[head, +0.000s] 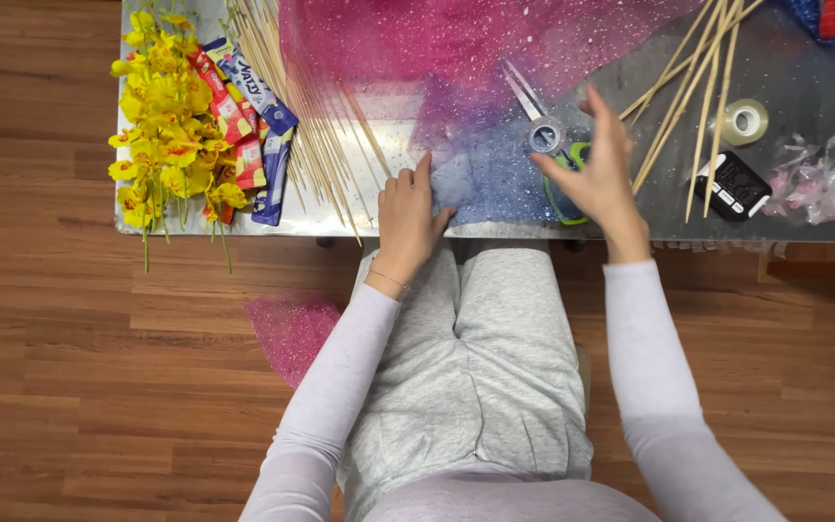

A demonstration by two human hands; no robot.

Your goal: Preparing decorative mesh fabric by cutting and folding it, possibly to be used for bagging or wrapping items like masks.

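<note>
At the near edge of the table [823,230], my left hand [408,217] lies flat, fingers together, pressing down a corner of the blue glitter mesh [495,184]. It holds nothing; it only pins the sheet against the metal top. My right hand [599,164] hangs just above the mesh, fingers spread wide and empty, right beside the scissors [548,135], whose green handles show through under the fabric's edge.

The blue mesh lies in front of me, between my two hands, and the pink glitter mesh [456,48] overlaps it farther up the table. To my left a fan of wooden skewers [311,126] runs under the pink sheet, with snack packets [248,126] and yellow artificial flowers [166,116] beyond them. To my right lie more skewers [698,87], a roll of clear tape [744,121], a small black device [733,186] and some pink plastic ribbon [814,188]. A scrap of pink mesh [292,333] lies on the wooden floor [70,387] by my knee.

What worries me: the mesh is light and slippery, and it is pinned at only one corner, so I think a careless pull could drag it off the edge. The skewer tips could snag the weave. The scissors sit partly hidden, so reaching blind for them risks a nick.
</note>
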